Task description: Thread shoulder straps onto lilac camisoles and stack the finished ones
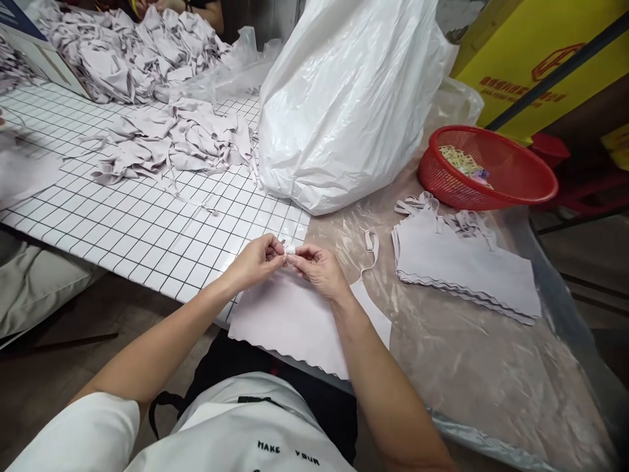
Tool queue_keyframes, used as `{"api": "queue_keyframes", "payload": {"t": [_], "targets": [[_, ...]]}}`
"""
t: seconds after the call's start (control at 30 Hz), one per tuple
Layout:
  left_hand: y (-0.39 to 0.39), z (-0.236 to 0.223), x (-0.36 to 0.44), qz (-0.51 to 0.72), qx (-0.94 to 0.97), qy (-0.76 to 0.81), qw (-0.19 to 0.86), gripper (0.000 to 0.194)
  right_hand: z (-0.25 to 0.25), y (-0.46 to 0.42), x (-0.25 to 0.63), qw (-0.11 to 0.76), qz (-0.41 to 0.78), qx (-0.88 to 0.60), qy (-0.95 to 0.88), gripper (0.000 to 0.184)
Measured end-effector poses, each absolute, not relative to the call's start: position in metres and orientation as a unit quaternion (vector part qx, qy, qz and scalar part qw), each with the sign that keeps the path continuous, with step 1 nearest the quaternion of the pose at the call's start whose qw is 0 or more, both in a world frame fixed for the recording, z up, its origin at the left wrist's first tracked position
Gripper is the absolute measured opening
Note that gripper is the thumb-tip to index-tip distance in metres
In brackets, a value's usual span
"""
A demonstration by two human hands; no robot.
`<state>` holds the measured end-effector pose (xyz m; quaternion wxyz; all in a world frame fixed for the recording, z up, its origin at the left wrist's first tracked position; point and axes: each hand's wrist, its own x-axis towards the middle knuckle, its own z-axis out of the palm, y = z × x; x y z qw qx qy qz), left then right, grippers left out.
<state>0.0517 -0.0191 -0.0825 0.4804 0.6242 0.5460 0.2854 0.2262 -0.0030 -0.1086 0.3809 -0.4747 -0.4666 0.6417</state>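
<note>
Just above the table's near edge, my left hand (259, 261) and my right hand (319, 267) meet fingertip to fingertip. Both are closed in a pinch on a short white strap (290, 250) that looks folded; its finer details are too small to make out. Under my hands a pale pink strappy top (289, 321) lies flat, its wavy hem along the table's edge. My right forearm crosses over part of it. The top's other strap (375, 251), with a small slider, curls loose on the plastic sheet to the right.
A stack of similar tops (466, 269) lies at right, with a red basket (496, 190) behind it. One large white plastic bag (348, 111) stands ahead. Heaped pieces (181, 141) lie on the gridded tabletop (162, 229). Another person's hand (170, 5) shows at the back.
</note>
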Motion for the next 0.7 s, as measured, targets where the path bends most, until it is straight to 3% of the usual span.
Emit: {"api": "queue_keyframes", "payload": {"t": [0.13,0.23,0.4,0.7], "targets": [[-0.038,-0.097,0.049,0.190,0.782,0.497,0.323,0.017,-0.102,-0.004,0.238,0.393,0.618,-0.496,-0.467,0.039],[-0.049,-0.110,0.050,0.133,0.820,0.499,0.247,0.019,-0.101,-0.011,0.245,0.350,0.621,-0.491,-0.500,0.037],[-0.053,-0.122,0.055,0.158,0.807,0.498,0.273,0.011,-0.115,-0.026,0.246,0.260,0.632,-0.478,-0.552,0.030],[-0.061,-0.139,0.057,0.236,0.775,0.515,0.281,0.007,-0.122,-0.034,0.250,0.246,0.547,-0.475,-0.644,0.018]]}}
